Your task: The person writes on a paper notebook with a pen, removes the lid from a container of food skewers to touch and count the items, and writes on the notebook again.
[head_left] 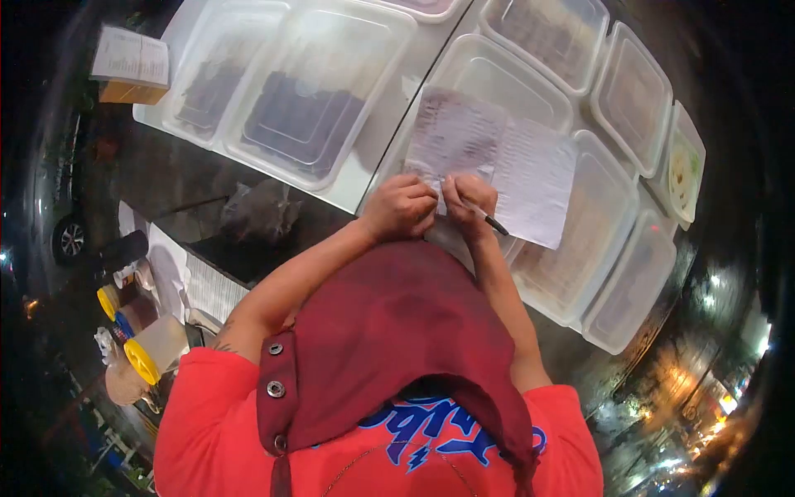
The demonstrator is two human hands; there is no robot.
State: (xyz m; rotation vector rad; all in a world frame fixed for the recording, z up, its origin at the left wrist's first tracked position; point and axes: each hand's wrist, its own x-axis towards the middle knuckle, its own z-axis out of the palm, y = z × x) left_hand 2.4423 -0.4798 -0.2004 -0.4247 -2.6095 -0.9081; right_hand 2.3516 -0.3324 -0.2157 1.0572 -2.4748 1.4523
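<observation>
An open notebook with handwritten pages lies on top of the lidded plastic tubs. My right hand is closed at its lower edge, with a pen held in the fingers. The pen has a pale barrel, and its dark end points down to the right over the page. Close beside it, my left hand is curled shut at the notebook's lower left corner. A bit of white paper shows between the two hands, but what the left fingers grip is hidden.
Lidded tubs with dark contents stand on the white table, and more tubs stand at right. A small box sits at the far left corner. Yellow-lidded jars and papers are at lower left.
</observation>
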